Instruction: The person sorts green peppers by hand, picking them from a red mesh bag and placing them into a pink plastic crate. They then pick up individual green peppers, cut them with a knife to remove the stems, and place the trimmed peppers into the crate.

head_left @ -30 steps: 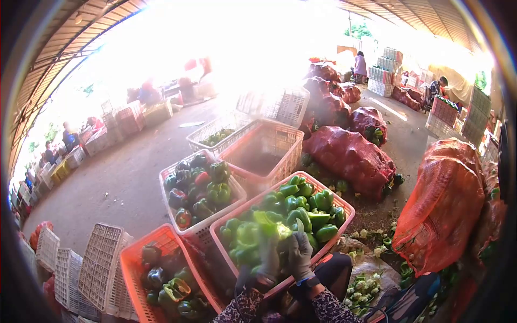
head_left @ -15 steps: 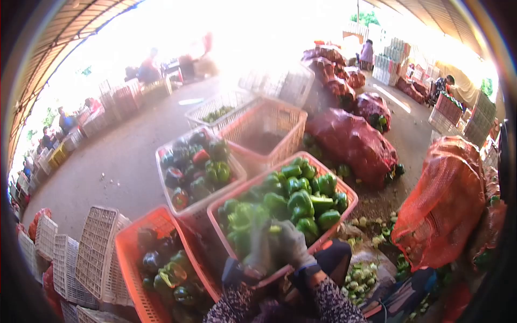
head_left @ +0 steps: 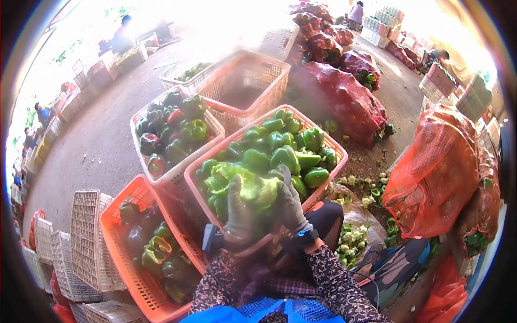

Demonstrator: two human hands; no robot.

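In both gloved hands, just over the near side of a pink crate point(head_left: 340, 156), is a light green bell pepper point(head_left: 256, 189) that looks broken or cut open. My left hand point(head_left: 238, 215) grips its left side, fingers pointing up. My right hand point(head_left: 291, 207) closes on its right side, and a dark narrow tip stands up from that glove; I cannot tell whether it is a finger or a blade. Whole green bell peppers point(head_left: 285, 157) fill the crate behind the hands.
A white crate point(head_left: 141, 121) of dark green and reddish peppers stands left, an orange crate point(head_left: 116, 218) of peppers nearer. Behind is a pink basket point(head_left: 280, 81). Red mesh sacks point(head_left: 344, 102) lie beyond; another sack point(head_left: 431, 172) stands right, near pepper scraps point(head_left: 353, 242). People work farther off.
My hands have come apart from being close together and now hold the light green pepper between them. The camera view has tipped downward, showing more of my sleeves and blue clothing.
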